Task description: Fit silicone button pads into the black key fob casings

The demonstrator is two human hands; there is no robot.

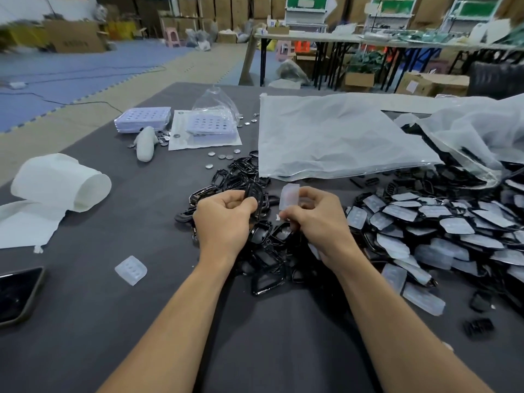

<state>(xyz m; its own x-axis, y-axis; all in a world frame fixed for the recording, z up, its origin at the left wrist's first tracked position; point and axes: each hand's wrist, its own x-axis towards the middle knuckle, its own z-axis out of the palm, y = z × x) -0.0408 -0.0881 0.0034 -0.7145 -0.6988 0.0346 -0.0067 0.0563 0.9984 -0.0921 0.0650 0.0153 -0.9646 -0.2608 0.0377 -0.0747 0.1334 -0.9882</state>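
Observation:
My left hand (224, 219) grips a black key fob casing (256, 195) above the dark grey table. Right beside it, my right hand (314, 217) pinches a translucent silicone button pad (289, 196), held upright and apart from the casing. Under both hands lies a heap of empty black casings (266, 265). To the right spreads a large pile of casings with pads fitted (442, 231). One loose pad (131, 270) lies on the table at the left.
A roll of white sheet (61, 181) lies at the left, a phone (17, 293) at the left edge. Trays of coin cells (143, 119) and scattered coin cells (224, 156) sit further back. White plastic bags (334, 134) cover the back right.

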